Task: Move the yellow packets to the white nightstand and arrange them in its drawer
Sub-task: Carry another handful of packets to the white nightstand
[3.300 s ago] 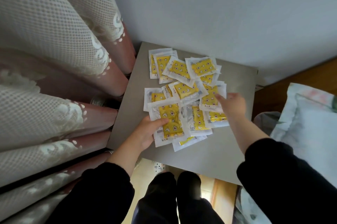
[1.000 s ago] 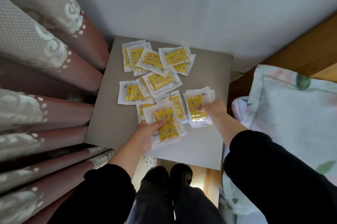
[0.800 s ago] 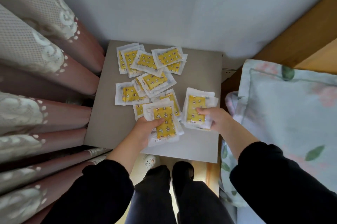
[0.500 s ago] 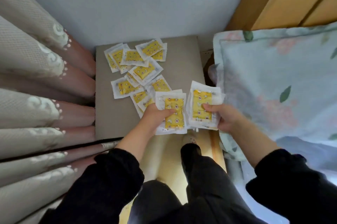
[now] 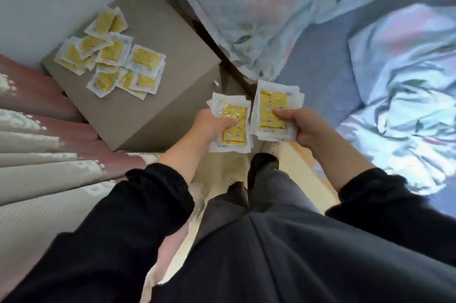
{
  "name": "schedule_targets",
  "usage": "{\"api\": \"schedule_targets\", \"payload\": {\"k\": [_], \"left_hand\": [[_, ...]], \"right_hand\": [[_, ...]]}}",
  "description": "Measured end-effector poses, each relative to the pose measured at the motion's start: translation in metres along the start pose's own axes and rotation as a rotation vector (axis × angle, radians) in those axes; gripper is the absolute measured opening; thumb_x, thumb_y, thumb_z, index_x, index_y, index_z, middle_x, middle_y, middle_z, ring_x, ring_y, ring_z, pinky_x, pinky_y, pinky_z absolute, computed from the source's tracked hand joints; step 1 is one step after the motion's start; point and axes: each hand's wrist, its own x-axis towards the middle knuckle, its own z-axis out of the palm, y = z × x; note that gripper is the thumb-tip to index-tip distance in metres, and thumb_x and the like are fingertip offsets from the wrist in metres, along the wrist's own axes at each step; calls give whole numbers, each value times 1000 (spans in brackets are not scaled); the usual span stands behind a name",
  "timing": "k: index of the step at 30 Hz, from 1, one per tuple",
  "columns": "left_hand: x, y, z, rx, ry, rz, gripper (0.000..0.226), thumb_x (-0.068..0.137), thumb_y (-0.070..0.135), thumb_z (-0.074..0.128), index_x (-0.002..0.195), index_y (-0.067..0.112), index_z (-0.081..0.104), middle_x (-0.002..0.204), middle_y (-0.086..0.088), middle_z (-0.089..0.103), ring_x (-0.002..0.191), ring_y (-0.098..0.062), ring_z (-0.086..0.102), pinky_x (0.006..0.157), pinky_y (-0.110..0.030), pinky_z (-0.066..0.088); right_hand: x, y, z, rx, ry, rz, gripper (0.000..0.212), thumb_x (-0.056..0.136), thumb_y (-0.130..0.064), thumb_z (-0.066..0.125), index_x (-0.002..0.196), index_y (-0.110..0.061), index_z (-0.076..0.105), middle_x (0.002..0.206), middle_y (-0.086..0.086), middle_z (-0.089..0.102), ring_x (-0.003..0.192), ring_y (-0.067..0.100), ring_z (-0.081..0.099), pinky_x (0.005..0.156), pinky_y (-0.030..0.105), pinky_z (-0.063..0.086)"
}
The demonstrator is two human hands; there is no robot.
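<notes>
My left hand (image 5: pixel 209 126) grips a small stack of yellow packets (image 5: pixel 234 135) in clear white-edged wrappers, thumb across the top one. My right hand (image 5: pixel 302 125) holds a second stack of packets (image 5: pixel 274 110), thumb pressed on its yellow face. Both stacks hang in the air over the floor, side by side in front of my legs. Several more yellow packets (image 5: pixel 111 53) lie scattered on the grey table top (image 5: pixel 158 31) at the upper left. No white nightstand or drawer is in view.
Pink and cream curtains (image 5: pixel 37 145) hang along the left. A floral pillow (image 5: pixel 246 6) and rumpled bedding (image 5: pixel 407 105) on a bed fill the right. A narrow strip of pale floor (image 5: pixel 227 172) runs between the bed and the curtains, under my legs.
Both hands lifted their packet stacks off the grey table and drew them back toward me. My view swung right, so the table slid to the upper left and the bed came in.
</notes>
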Motion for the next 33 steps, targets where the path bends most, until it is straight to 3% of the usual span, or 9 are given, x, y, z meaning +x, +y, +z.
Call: {"api": "schedule_targets", "payload": {"k": [2,5,10,15,20,24,27,30,33], "left_hand": [[-16,-5,39,64,-35,5,28,82,8,73,108,7,64,105,-10,70,90,-24,69,84,-42,56],[-31,-19,88,172,-84,22,21,83,8,72,102,12,64,99,-5,70,87,-22,69,80,-40,57],[-68,-45,193,385,-231,101,16,83,7,71,83,20,61,88,0,69,84,-17,67,78,-32,56],[-119,-84,309,572,-358,192,15,83,5,71,96,10,65,95,-7,70,87,-20,68,79,-32,55],[-175,-147,430,720,-436,229,36,79,13,75,111,6,60,106,-8,68,92,-22,68,81,-36,56],[-231,-213,532,886,-589,290,30,79,15,74,106,11,63,104,-7,69,93,-23,68,80,-38,56],[-280,-257,601,1001,-649,310,43,79,23,75,115,9,56,106,-5,64,92,-19,63,73,-31,50],[-325,-299,659,1113,-750,331,63,80,28,75,132,8,47,122,-2,57,100,-19,57,72,-29,42],[-367,-332,708,1247,-851,379,64,82,26,74,134,6,43,115,2,50,97,-17,51,75,-28,40]], "right_hand": [[-17,24,-38,50,92,-21,15,85,3,61,94,-8,65,76,4,74,68,19,72,76,43,58],[-43,59,-86,151,195,-26,13,82,3,65,90,-7,65,76,5,74,67,19,72,71,43,59],[-100,128,-192,398,389,-93,33,74,1,73,105,-4,64,95,12,73,78,26,72,65,41,58],[-170,194,-291,582,494,-159,30,72,2,74,99,-5,65,93,13,73,79,28,72,66,42,58],[-245,275,-392,726,584,-199,19,73,5,73,89,-4,66,77,8,74,71,24,71,58,35,58],[-309,350,-464,879,713,-258,15,75,6,71,86,-3,66,74,6,73,67,21,71,55,31,57],[-360,408,-507,984,811,-272,15,76,5,71,87,-4,66,75,6,73,66,21,71,56,32,57],[-404,464,-541,1100,909,-282,15,76,5,71,84,-7,66,72,5,73,64,21,70,62,40,59],[-442,510,-570,1236,1009,-279,18,72,5,74,84,-6,67,72,6,73,69,26,71,66,45,59]]}}
